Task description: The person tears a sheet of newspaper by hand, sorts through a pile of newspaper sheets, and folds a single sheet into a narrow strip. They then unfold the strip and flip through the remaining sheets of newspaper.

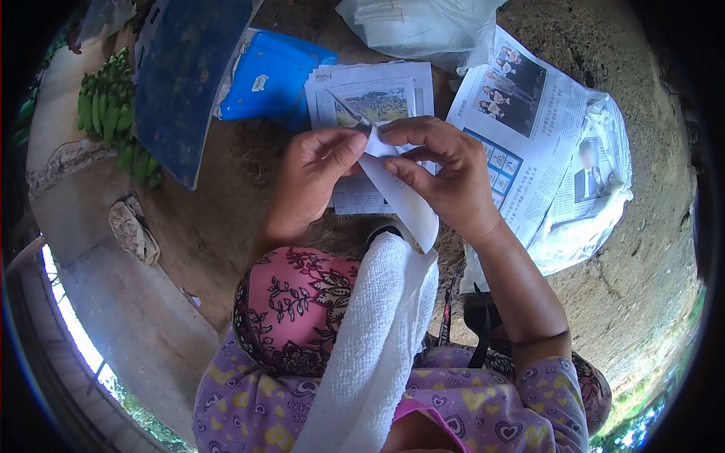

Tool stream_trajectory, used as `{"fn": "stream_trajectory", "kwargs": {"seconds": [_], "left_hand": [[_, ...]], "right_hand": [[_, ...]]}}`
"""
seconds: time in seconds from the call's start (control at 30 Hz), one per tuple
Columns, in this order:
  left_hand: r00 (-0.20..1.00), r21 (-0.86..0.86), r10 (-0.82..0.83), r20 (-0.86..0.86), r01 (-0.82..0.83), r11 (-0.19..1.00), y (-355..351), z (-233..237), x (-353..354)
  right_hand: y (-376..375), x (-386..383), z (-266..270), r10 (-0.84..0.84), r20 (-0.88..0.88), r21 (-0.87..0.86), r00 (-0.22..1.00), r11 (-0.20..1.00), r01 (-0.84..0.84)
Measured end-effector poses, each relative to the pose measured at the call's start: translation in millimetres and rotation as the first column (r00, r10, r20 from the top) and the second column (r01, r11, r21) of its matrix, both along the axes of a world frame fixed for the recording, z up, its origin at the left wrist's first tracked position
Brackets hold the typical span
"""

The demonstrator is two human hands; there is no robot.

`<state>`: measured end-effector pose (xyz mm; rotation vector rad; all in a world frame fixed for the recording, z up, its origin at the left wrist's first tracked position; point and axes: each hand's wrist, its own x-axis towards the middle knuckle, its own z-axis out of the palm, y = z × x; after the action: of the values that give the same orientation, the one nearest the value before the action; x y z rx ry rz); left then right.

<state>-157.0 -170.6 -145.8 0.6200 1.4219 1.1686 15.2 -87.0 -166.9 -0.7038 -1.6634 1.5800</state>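
Observation:
In front of my knees, both hands are closed on a folded piece of white paper point(408, 202) that narrows toward my fingers and hangs down to the right. My left hand point(313, 170) pinches its upper left edge between thumb and fingers. At the upper right, my right hand point(445, 170) grips the paper with thumb and bent forefinger. A thin, pointed metal blade point(350, 108) sticks out up and left from between the hands; its handle is hidden. Below them lies a stack of printed newspaper sheets point(370, 78) on the ground.
More newspaper point(555, 136) lies on a clear plastic bag point(604, 223) at right. Another plastic bag point(423, 26) is at the top. A blue plastic object point(276, 75) sits beside a dark blue panel point(189, 83). Green bananas point(109, 113) lie far left. A white towel point(374, 325) hangs over my lap.

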Motion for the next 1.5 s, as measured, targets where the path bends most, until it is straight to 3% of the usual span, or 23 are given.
{"fn": "stream_trajectory", "kwargs": {"seconds": [0.2,0.3,0.6,1.1,1.2,1.5], "left_hand": [[0.985,-0.041,0.061,0.162,-0.056,0.998,-0.5,-0.9,1.2],[0.985,-0.046,0.066,0.16,-0.06,0.997,0.4,4.1,4.0],[0.998,0.052,-0.019,-0.059,0.022,0.998,-0.3,4.4,2.7],[0.999,0.067,-0.014,-0.043,0.017,0.998,0.6,-2.8,3.4],[0.999,0.127,0.005,0.043,-0.011,0.992,0.1,-0.8,4.4],[0.998,0.104,-0.055,0.039,0.051,0.993,0.6,0.6,3.7]], "right_hand": [[-0.4,3.0,0.9,0.038,0.014,-0.07,0.999,0.997,-0.037],[-1.9,3.1,-2.2,0.04,0.004,-0.075,0.999,0.996,-0.04],[-0.9,4.3,-4.8,0.047,0.015,-0.055,0.999,0.997,-0.046],[-1.1,5.4,-5.6,0.067,-0.039,-0.153,0.997,0.986,-0.072],[-1.2,5.2,-6.9,0.057,-0.037,-0.166,0.998,0.984,-0.062],[-2.1,5.6,-7.5,0.073,-0.054,-0.189,0.996,0.978,-0.082]]}}
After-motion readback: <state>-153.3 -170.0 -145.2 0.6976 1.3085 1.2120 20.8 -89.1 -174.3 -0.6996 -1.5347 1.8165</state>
